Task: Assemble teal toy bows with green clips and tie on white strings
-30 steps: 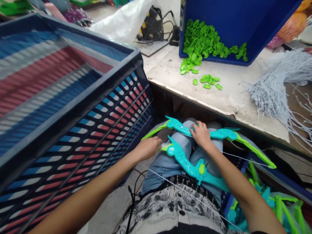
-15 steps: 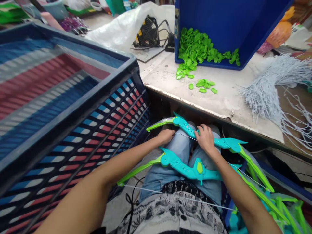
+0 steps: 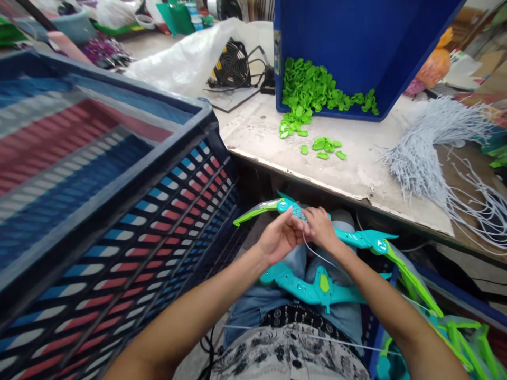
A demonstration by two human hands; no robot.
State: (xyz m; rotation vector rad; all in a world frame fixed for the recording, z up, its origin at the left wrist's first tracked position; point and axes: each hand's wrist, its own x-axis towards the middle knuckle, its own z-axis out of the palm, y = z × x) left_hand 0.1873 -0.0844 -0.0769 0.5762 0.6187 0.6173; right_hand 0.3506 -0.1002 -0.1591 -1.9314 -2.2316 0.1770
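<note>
A turquoise and lime-green toy bow (image 3: 356,238) lies across my knees at the table's edge. My right hand (image 3: 320,227) is closed over its middle, fingers curled and partly hidden. My left hand (image 3: 282,238), palm turned up, meets the right hand there. Its fingers are bent at the white bowstring (image 3: 317,254), which is pulled into an angle at the fingertips and runs down behind my right forearm. Nearer my waist, a second toy bow (image 3: 295,286) with a green centre piece rests on my lap, its left limb hidden by my left arm.
On my left stands a big blue slatted crate (image 3: 158,192) with a striped lining. The white table (image 3: 273,145) ahead carries a tipped blue bin (image 3: 336,31), small green plastic pieces (image 3: 307,87), a fan (image 3: 233,63) and white cords (image 3: 420,153). More bow parts (image 3: 463,338) lie at lower right.
My left hand has moved right and up from beside my knee to the bow's middle, drawing the string into an angle. The right hand has shifted slightly left along the bow.
</note>
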